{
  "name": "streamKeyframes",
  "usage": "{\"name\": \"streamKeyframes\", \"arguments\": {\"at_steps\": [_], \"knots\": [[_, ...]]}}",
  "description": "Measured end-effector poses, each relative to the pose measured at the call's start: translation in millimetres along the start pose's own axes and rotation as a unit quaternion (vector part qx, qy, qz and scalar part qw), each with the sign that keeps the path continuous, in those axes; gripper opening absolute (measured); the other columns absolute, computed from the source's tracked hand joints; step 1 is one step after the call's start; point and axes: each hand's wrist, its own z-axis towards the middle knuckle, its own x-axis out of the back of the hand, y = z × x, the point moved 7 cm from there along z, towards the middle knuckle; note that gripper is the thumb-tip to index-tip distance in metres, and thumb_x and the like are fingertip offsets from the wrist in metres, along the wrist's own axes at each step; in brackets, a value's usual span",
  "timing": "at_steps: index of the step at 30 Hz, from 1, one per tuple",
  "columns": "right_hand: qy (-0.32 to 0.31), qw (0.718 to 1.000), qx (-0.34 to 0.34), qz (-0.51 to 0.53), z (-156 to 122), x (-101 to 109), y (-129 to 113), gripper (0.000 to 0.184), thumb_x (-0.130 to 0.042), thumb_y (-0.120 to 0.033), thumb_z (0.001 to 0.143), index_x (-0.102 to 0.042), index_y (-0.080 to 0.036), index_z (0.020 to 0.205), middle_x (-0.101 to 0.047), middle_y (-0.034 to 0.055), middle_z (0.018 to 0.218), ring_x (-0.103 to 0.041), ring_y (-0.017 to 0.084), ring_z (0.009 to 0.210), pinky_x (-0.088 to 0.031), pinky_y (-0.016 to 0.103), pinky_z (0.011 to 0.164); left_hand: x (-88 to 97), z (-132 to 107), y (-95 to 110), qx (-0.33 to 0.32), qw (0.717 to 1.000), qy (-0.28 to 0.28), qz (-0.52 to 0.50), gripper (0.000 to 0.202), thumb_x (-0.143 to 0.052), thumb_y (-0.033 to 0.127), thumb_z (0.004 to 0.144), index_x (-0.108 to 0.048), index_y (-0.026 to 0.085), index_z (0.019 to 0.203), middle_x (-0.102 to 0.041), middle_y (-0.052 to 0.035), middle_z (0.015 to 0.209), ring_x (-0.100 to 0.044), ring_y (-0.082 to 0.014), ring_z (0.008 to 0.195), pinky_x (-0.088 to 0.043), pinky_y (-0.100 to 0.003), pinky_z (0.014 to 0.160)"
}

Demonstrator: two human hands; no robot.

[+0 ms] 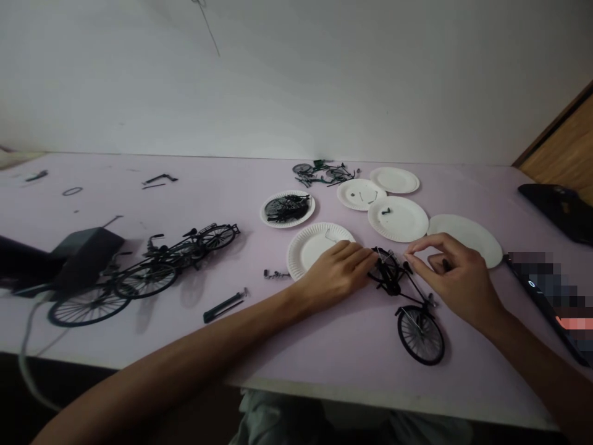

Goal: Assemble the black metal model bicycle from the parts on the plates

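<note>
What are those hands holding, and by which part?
The left hand seems to hold the model bicycle by its upper wheel's rim; whether the right hand, just beside that wheel, also grips it cannot be told.

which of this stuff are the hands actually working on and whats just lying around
Working on: the small black model bicycle between the left hand and right hand.
Lying about: other model bicycles, white paper plates, loose dark parts, a black tool.
</note>
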Motion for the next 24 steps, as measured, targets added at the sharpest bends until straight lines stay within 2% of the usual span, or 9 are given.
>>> {"name": "streamKeyframes", "arguments": {"at_steps": [4,8,11,14,18,24], "knots": [[-0.045,0.997,0.057,-0.037,-1.7,-9.2,-4.0,0.006,-0.062,-0.030,0.090,-0.061,-0.025,0.091,-0.068,0.0002,0.076,-0.042,0.009,0.043,-0.035,0.025,0.046,4.4,0.2,11.8,-0.042,0.998,0.021,0.047,0.018,-0.049,0.006,0.096,-0.061,0.004,0.110,-0.072,-0.0152,0.101,-0.068,-0.0237,0.092,-0.057,-0.039,0.078],[-0.095,0.991,0.084,-0.044,-3.7,-15.1,-3.5,0.005,-0.060,-0.029,0.092,-0.060,-0.024,0.094,-0.070,0.0001,0.080,-0.051,0.010,0.047,-0.042,0.025,0.052,14.5,-1.9,25.2,-0.079,0.996,0.034,0.020,0.019,-0.049,0.005,0.096,-0.062,0.005,0.110,-0.073,-0.0158,0.103,-0.068,-0.0236,0.096,-0.059,-0.038,0.076],[-0.132,0.982,0.127,-0.055,-7.1,-16.2,-6.8,0.005,-0.060,-0.029,0.094,-0.060,-0.025,0.096,-0.072,0.0002,0.090,-0.057,0.010,0.053,-0.047,0.027,0.063,20.7,-3.9,33.8,-0.120,0.992,0.043,-0.002,0.020,-0.052,0.006,0.095,-0.062,0.002,0.111,-0.072,-0.0177,0.105,-0.068,-0.0250,0.102,-0.061,-0.036,0.079],[-0.165,0.972,0.155,-0.060,-11.4,-16.6,-11.0,0.006,-0.060,-0.029,0.094,-0.061,-0.026,0.100,-0.072,-0.0001,0.091,-0.061,0.011,0.057,-0.048,0.027,0.065,23.1,-4.2,37.3,-0.146,0.988,0.039,-0.017,0.020,-0.052,0.006,0.095,-0.063,-0.002,0.110,-0.072,-0.0189,0.102,-0.069,-0.0260,0.103,-0.062,-0.033,0.079],[-0.192,0.965,0.165,-0.068,-15.4,-19.1,-14.6,0.010,-0.059,-0.028,0.095,-0.061,-0.025,0.104,-0.073,0.0005,0.086,-0.061,0.011,0.055,-0.049,0.027,0.063,20.2,-4.2,35.8,-0.141,0.989,0.016,-0.037,0.021,-0.049,0.007,0.097,-0.062,0.001,0.112,-0.072,-0.0179,0.101,-0.068,-0.0251,0.105,-0.063,-0.033,0.080],[-0.182,0.959,0.190,-0.101,-16.4,-24.0,-15.8,0.011,-0.054,-0.026,0.097,-0.062,-0.025,0.105,-0.074,0.0018,0.097,-0.062,0.012,0.055,-0.048,0.029,0.060,9.5,-6.4,30.9,-0.086,0.996,0.000,-0.040,0.022,-0.049,0.008,0.097,-0.059,0.007,0.116,-0.070,-0.0161,0.103,-0.069,-0.0238,0.102,-0.064,-0.035,0.077]]}}
